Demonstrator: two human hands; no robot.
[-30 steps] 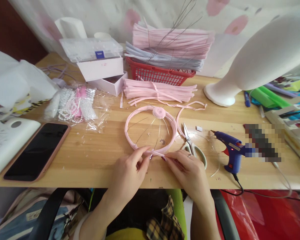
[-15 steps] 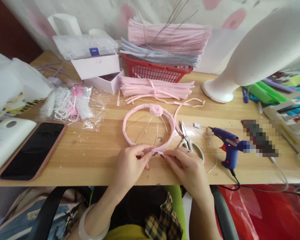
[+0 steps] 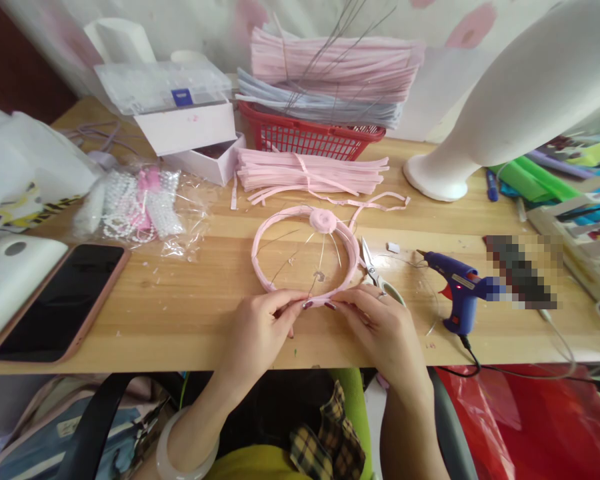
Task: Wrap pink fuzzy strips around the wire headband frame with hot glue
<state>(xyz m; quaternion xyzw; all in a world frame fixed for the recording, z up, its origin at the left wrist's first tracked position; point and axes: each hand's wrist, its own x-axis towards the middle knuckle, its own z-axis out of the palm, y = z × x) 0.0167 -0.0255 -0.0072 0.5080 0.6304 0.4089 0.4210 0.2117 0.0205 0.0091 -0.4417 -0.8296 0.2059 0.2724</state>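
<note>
Together, two bare hands pinch the near rim of a pink ring (image 3: 353,257) at the middle of a wooden tabletop (image 3: 190,327), as I follow from a distance through the head camera. The left hand (image 3: 265,327) has its grip pressed together on the rim, thumb against forefinger; the right hand (image 3: 387,327) pinches the same rim just beside it. Whether either grip holds anything besides the rim is too small for me to tell. A white bangle (image 3: 165,447) circles the left wrist.

Across from the hands, a pink rosette (image 3: 323,221) sits on the ring's far side, thin wires (image 3: 323,248) fanning from it over the inside. Just right of the ring lie scissors (image 3: 373,270), blades pointing away, handles partly behind the right hand. Farther right I see a blue glue gun (image 3: 460,287), its light glowing red, near a small white scrap (image 3: 393,247).

Beyond the ring rests a tied pink bundle (image 3: 310,172); behind it, a red basket (image 3: 310,141) carries more stems (image 3: 335,60), pink and pale blue. At left, a phone (image 3: 63,303) lies dark-screened near a clear bag of beads (image 3: 140,203).
</note>
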